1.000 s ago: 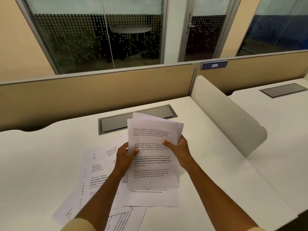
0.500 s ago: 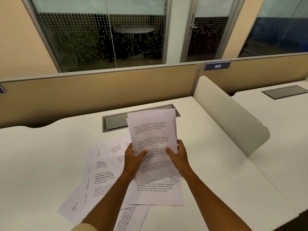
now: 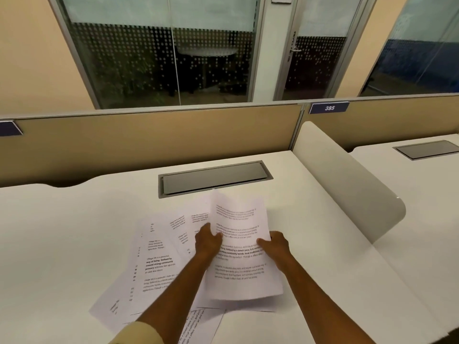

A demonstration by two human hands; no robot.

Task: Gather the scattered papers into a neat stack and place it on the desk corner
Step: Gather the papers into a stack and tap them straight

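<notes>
- White printed sheets fill the middle of your head view: you hold a small bundle of papers (image 3: 242,247) above the desk (image 3: 62,244), tilted a little to the right, its top edge curling forward.
- Your left hand (image 3: 207,240) grips the bundle's left edge, thumb on the printed face and fingers curled behind.
- Your right hand (image 3: 275,244) grips the right edge the same way, thumb lying across the text.
- Under and to the left of your forearms the loose sheets (image 3: 154,264) lie fanned on the desk, overlapping at different angles; one more sheet pokes out near the bottom edge between your arms.
- A pale sleeve cuff (image 3: 139,335) shows at your left wrist, low in the frame.
- Behind the papers a grey cable hatch (image 3: 213,178) is set flush in the desktop, just beyond the bundle's top edge.
- A curved white divider (image 3: 347,184) stands on the right, parting your desk from the next one.
- Along the back runs a tan partition (image 3: 149,142) carrying a blue tag reading 385 (image 3: 329,108), with glass panels behind it.
</notes>
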